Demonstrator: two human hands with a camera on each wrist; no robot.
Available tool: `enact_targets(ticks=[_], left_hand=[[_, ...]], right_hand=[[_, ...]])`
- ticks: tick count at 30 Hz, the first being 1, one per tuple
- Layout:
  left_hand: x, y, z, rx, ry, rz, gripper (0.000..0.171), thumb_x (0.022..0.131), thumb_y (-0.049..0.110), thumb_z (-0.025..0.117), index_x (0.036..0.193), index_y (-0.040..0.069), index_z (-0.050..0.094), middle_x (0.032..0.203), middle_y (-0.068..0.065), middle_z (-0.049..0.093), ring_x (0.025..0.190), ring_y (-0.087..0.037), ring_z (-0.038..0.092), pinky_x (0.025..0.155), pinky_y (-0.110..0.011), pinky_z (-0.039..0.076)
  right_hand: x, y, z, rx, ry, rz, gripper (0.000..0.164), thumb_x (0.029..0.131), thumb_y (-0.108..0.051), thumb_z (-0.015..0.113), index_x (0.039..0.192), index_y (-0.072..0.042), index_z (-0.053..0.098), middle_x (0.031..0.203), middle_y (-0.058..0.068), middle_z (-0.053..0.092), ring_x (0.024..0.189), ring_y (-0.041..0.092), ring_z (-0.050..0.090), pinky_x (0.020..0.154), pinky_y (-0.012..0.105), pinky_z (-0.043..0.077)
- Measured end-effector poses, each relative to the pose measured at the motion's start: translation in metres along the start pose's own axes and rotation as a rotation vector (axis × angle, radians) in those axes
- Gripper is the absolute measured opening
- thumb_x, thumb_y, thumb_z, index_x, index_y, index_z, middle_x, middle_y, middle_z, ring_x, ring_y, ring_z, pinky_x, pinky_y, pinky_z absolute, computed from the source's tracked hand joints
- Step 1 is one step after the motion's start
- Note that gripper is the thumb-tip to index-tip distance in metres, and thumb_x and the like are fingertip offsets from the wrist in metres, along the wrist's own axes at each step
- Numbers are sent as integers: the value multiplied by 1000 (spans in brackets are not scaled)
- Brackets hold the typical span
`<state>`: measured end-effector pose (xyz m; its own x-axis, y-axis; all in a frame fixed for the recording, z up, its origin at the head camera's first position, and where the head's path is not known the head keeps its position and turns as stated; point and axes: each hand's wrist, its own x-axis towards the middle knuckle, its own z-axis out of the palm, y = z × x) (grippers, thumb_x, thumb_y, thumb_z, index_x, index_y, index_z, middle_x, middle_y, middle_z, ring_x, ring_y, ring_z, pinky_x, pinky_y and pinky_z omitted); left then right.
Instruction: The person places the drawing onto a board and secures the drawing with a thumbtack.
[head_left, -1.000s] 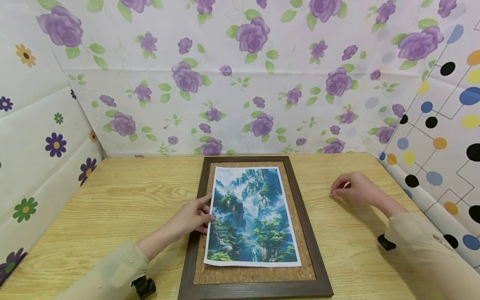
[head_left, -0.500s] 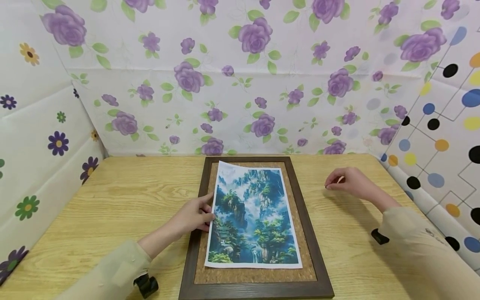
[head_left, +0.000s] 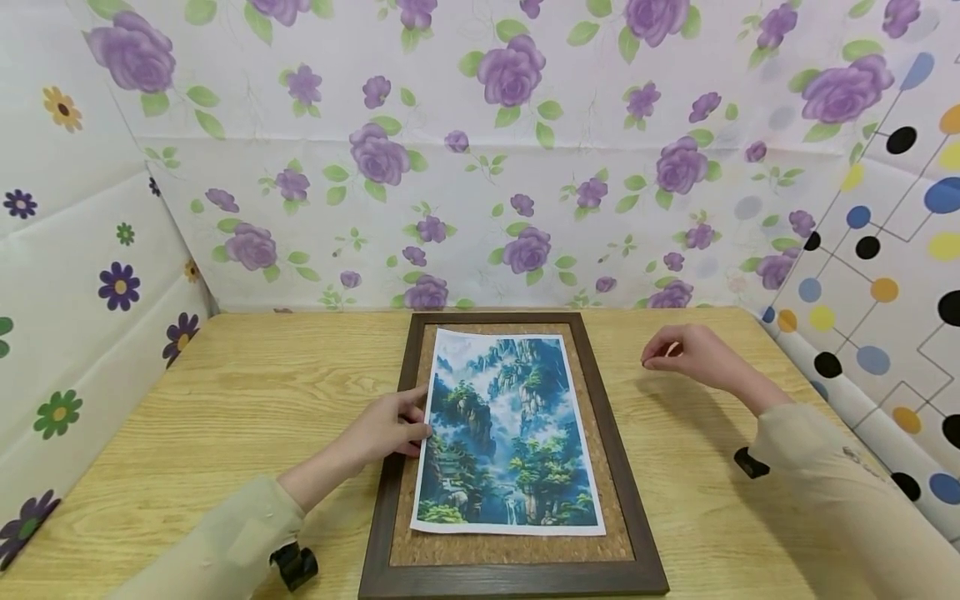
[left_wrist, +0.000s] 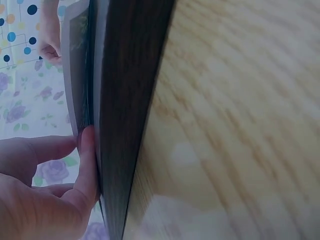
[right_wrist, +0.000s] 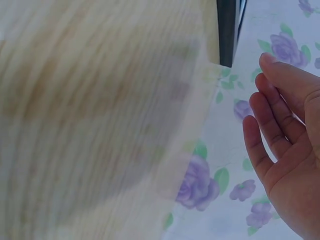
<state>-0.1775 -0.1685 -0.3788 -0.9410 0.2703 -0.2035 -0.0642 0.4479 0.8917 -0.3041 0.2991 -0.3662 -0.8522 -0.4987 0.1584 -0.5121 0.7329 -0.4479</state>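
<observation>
A landscape print [head_left: 498, 433] on white paper lies over the cork board [head_left: 510, 550], inside a dark brown frame [head_left: 637, 517]. My left hand [head_left: 382, 429] pinches the print's left edge between thumb and fingers. In the left wrist view the fingers [left_wrist: 55, 195] of that hand meet at the paper edge [left_wrist: 75, 75], which stands slightly off the board. To the right of the frame, my right hand [head_left: 693, 358] hovers over the table with thumb and forefinger tips together. In the right wrist view its other fingers [right_wrist: 270, 120] curl loosely; anything between the tips is too small to make out.
The frame lies flat on a wood-grain table [head_left: 285, 375]. A floral cloth [head_left: 465, 208] hangs behind it. Patterned cloths close off the left side and the right side, the latter a dotted cloth [head_left: 877, 317].
My right hand has moved left and slightly away from me, nearer the frame. The print's top left corner lifted, then sank partly back, while my left hand kept its grip.
</observation>
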Motion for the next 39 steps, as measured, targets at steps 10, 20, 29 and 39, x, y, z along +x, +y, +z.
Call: enact_targets(ticks=[10, 20, 29, 39], left_hand=[[-1, 1, -1, 53, -22, -2, 71, 95, 6, 62, 155, -4, 26, 94, -13, 61, 80, -15, 68, 75, -35, 62], [1, -4, -3, 56, -30, 12, 71, 95, 6, 63, 155, -3, 26, 94, -12, 63, 83, -16, 69, 76, -35, 62], [1, -5, -3, 52, -45, 28, 73, 95, 8, 64, 155, -3, 25, 91, -12, 65, 83, -18, 70, 77, -36, 62], [2, -4, -4, 42, -49, 6, 73, 95, 9, 63, 155, -3, 24, 88, -11, 66, 82, -18, 70, 77, -36, 62]], right_hand=[[18, -13, -4, 5, 18, -46, 4, 89, -22, 74, 93, -21, 76, 90, -5, 73, 78, 6, 65, 72, 22, 56], [46, -31, 1, 24, 0, -45, 6, 91, -26, 72, 93, -22, 76, 91, -3, 74, 81, 9, 66, 76, 23, 55], [63, -44, 8, 82, -19, -21, 9, 92, -26, 71, 96, -19, 75, 93, 0, 72, 84, 15, 65, 79, 32, 55], [86, -56, 14, 108, -40, -55, 14, 93, -22, 70, 101, -12, 76, 98, 2, 73, 88, 19, 68, 83, 38, 58]])
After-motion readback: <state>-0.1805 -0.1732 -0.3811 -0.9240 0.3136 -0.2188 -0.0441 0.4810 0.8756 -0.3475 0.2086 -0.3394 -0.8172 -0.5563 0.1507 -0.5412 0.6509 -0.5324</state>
